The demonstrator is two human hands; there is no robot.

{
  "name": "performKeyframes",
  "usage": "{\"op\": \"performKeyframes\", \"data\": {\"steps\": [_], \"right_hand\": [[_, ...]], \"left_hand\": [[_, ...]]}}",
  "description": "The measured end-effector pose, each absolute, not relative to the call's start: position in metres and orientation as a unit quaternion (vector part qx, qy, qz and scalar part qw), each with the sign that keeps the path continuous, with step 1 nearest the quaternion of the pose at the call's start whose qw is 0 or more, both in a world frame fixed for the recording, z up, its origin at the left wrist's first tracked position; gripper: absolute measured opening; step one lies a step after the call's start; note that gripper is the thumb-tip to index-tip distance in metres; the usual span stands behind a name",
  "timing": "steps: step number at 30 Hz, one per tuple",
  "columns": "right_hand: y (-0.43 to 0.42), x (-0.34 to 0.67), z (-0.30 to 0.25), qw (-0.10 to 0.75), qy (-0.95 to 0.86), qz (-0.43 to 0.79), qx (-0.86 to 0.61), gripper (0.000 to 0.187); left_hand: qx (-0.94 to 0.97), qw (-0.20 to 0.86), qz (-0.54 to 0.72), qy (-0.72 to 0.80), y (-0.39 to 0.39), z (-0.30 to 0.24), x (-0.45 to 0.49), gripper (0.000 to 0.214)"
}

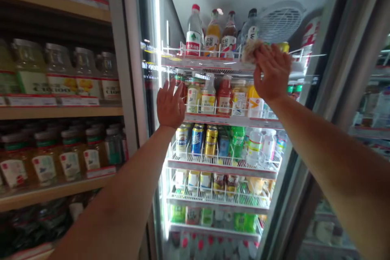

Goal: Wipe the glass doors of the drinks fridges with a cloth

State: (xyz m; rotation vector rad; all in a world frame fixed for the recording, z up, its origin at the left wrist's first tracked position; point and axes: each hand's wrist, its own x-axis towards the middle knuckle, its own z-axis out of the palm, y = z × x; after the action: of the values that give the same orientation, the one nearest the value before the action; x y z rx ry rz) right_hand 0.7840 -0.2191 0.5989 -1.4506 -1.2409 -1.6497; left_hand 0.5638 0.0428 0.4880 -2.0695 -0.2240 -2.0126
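At nine o'clock our left hand (170, 105), fingers spread wide, rests flat on the open glass door (149, 48), apparently to hold it back. Farther, at one o'clock, our right hand (272, 72) grips a cloth (250, 50) against the top shelf rail (198, 63).

The right hand (272, 71) covers most of the cloth (250, 50), and only a crumpled bit peeks out past the fingers (268, 55). A yellow can (284, 46) behind it is mostly hidden too. The left hand (170, 105) shows only its back. The lowest bottles (200, 247) are cut off by the bottom edge (just red caps show). The jars (61, 158) on the left are blurry, their labels too small to read.
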Motion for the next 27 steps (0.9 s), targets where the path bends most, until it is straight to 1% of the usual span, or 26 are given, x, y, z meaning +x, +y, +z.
{"op": "performKeyframes", "data": {"steps": [2, 4, 6, 7, 9, 10, 11, 14, 16, 18, 20, 24, 27], "right_hand": [[-0.213, 0.786, 0.616, 0.385, -0.380, -0.619, -0.569, 0.051], [-0.206, 0.781, 0.643, 0.432, -0.316, -0.594, -0.601, 0.054], [-0.201, 0.771, 0.673, 0.453, -0.287, -0.557, -0.634, 0.060], [-0.200, 0.766, 0.685, 0.445, -0.287, -0.536, -0.657, 0.067], [-0.200, 0.758, 0.701, 0.392, -0.321, -0.519, -0.689, 0.079], [-0.201, 0.756, 0.702, 0.351, -0.355, -0.525, -0.689, 0.082], [-0.203, 0.756, 0.700, 0.306, -0.398, -0.539, -0.677, 0.081], [-0.213, 0.765, 0.679, 0.188, -0.524, -0.574, -0.600, 0.070], [-0.218, 0.774, 0.663, 0.158, -0.558, -0.582, -0.570, 0.062], [-0.222, 0.781, 0.653, 0.178, -0.544, -0.589, -0.570, 0.053], [-0.224, 0.784, 0.648, 0.229, -0.493, -0.602, -0.585, 0.049], [-0.227, 0.779, 0.649, 0.354, -0.344, -0.619, -0.610, 0.050], [-0.228, 0.775, 0.653, 0.394, -0.284, -0.608, -0.628, 0.049]], "left_hand": [[-0.708, 0.131, -0.689, -0.079, 0.043, 0.488, 0.564, 0.053], [-0.708, 0.136, -0.688, -0.080, 0.043, 0.488, 0.563, 0.053], [-0.710, 0.132, -0.687, -0.075, 0.044, 0.488, 0.563, 0.053], [-0.712, 0.128, -0.686, -0.073, 0.043, 0.488, 0.562, 0.054], [-0.717, 0.121, -0.682, -0.077, 0.043, 0.488, 0.562, 0.054], [-0.720, 0.121, -0.679, -0.081, 0.043, 0.488, 0.562, 0.055], [-0.722, 0.121, -0.676, -0.084, 0.042, 0.488, 0.562, 0.055], [-0.722, 0.124, -0.676, -0.087, 0.042, 0.489, 0.562, 0.055], [-0.719, 0.126, -0.679, -0.084, 0.042, 0.488, 0.563, 0.055], [-0.715, 0.129, -0.682, -0.084, 0.042, 0.488, 0.563, 0.054], [-0.711, 0.137, -0.685, -0.081, 0.042, 0.487, 0.563, 0.054], [-0.710, 0.143, -0.685, -0.080, 0.043, 0.487, 0.563, 0.053], [-0.708, 0.139, -0.687, -0.081, 0.043, 0.488, 0.564, 0.053]]}}
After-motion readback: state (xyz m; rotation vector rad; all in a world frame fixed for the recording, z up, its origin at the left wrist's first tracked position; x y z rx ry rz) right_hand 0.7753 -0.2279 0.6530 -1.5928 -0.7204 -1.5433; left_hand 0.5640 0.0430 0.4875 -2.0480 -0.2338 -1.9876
